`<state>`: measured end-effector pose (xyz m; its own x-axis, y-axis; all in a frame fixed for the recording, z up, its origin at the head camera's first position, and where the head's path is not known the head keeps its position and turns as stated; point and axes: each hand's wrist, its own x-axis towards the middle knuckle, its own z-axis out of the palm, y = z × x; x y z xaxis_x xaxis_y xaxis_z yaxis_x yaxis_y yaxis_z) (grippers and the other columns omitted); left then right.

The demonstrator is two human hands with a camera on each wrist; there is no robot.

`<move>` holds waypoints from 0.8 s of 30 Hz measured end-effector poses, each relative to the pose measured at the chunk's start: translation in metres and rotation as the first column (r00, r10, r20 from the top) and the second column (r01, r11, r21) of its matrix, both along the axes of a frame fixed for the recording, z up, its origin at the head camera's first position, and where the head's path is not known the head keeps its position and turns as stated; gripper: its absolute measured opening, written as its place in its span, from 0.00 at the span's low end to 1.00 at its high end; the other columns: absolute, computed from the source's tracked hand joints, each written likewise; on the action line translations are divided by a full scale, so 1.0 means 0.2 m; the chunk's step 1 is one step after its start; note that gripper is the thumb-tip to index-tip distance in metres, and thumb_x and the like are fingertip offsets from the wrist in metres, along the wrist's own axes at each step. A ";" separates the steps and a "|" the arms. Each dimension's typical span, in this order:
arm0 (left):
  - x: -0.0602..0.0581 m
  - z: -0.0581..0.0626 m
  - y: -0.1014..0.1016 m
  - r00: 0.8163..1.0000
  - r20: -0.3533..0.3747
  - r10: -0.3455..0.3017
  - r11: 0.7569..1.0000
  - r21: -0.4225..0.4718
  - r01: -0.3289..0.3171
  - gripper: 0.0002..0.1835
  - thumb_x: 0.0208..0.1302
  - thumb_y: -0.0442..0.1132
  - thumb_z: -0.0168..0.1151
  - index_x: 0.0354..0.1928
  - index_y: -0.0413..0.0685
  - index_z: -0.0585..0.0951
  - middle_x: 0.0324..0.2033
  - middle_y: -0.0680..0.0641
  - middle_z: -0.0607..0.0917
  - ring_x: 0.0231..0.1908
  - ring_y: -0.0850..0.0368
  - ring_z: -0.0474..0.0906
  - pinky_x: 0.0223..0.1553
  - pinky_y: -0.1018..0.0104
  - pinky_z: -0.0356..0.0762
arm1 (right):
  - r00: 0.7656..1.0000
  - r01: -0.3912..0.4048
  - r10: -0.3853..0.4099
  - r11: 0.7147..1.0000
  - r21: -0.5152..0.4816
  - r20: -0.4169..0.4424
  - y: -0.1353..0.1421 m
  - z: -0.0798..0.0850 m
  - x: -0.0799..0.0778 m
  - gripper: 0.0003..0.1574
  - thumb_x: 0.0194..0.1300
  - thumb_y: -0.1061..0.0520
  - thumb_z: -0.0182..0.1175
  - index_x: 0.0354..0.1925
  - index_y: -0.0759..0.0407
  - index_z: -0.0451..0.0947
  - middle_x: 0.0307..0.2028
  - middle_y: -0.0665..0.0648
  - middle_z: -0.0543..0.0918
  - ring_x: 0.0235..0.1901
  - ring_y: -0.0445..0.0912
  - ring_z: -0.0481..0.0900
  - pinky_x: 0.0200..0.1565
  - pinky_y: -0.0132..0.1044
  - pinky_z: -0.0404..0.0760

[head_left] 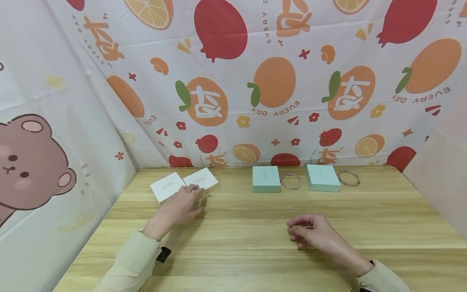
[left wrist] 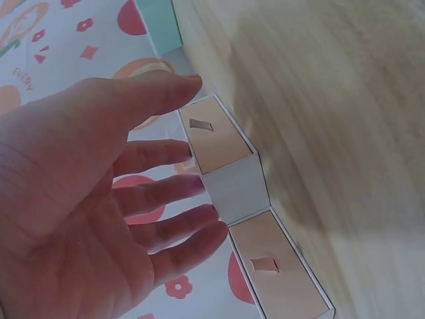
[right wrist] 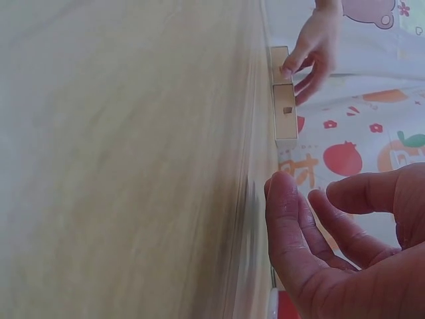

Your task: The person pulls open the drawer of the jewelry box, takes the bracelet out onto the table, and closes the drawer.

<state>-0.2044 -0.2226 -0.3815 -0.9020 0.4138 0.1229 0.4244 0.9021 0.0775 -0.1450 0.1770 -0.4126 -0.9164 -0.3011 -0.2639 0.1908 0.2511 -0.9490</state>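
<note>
Two small white boxes stand side by side at the table's back left, the left box (head_left: 167, 185) and the right box (head_left: 200, 178). Their tops carry fine print, and their beige drawer fronts have pull tabs, as the left wrist view shows on the right box's front (left wrist: 222, 143) and the left box's front (left wrist: 275, 256). Over the front of these boxes reaches my left hand (head_left: 180, 206), fingers extended, fingertips at the right box's top. My right hand (head_left: 313, 233) hovers above the table with loosely bent fingers and nothing in them.
Along the back of the wooden table (head_left: 240, 247) are two mint-green boxes, one central (head_left: 266, 179) and one farther right (head_left: 322, 177). A thin bracelet-like ring (head_left: 290, 181) lies between them, another ring (head_left: 348, 178) beyond. A fruit-print cloth (head_left: 237, 93) hangs behind.
</note>
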 end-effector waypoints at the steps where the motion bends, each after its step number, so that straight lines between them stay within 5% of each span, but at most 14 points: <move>1: 0.00 0.00 0.00 1.000 -0.008 -0.002 1.000 0.000 0.002 0.27 0.63 0.42 0.70 0.62 0.38 0.79 0.57 0.33 0.81 0.55 0.33 0.79 0.55 0.39 0.80 | 1.000 -0.001 0.001 1.000 0.001 0.000 0.00 0.00 0.00 0.19 0.72 0.58 0.62 0.55 0.70 0.80 0.43 0.61 0.86 0.39 0.46 0.85 0.38 0.38 0.88; 24: -0.04 -0.02 -0.04 1.000 0.000 -0.010 0.993 0.117 0.010 0.23 0.65 0.39 0.70 0.59 0.38 0.81 0.58 0.36 0.83 0.56 0.36 0.78 0.54 0.42 0.81 | 1.000 -0.006 0.006 1.000 0.007 0.009 -0.02 -0.01 0.00 0.18 0.72 0.59 0.61 0.55 0.70 0.80 0.43 0.60 0.87 0.39 0.46 0.85 0.39 0.39 0.88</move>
